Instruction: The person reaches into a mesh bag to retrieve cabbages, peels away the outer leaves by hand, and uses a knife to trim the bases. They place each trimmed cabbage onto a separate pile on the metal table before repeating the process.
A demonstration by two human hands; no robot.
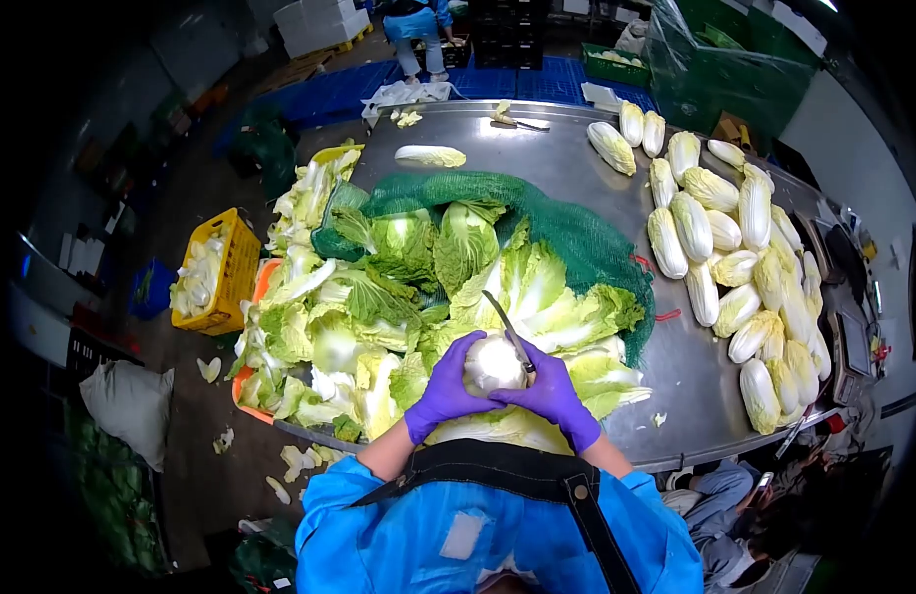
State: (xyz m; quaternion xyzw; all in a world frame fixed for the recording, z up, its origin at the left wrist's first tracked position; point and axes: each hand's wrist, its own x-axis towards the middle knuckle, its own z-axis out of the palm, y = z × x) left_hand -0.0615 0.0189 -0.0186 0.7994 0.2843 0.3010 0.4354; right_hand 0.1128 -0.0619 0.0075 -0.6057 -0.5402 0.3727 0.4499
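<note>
Left hand: the purple-gloved left hand (pixel 444 392), just below the frame's centre, has its fingers curled closed round a pale cabbage (pixel 492 364), gripping it from the left.
Right hand: the right hand (pixel 554 394), gloved alike, is closed on the handle of a knife (pixel 506 329) and presses against the cabbage's right side.
Cabbage: held between the two palms just above the table edge, its pale rounded end facing the camera.
Knife: the blade slants up and to the left from the right hand, across the top of the cabbage.
Beneath the hands: a heap of loose green leaves (pixel 379 297) spreads across centre and left of frame.
Behind: a green net sack (pixel 577 233) lies draped over the heap's far side.
Surface: a steel table (pixel 567 163) runs from centre to upper right.
Right of frame: trimmed cabbages (pixel 735 247) lie stacked in rows, well apart from the hands.
Left of frame: a yellow crate (pixel 235 272) holding pale scraps stands on the floor.
Top of frame: another person (pixel 418 25) in blue stands beyond the table.
</note>
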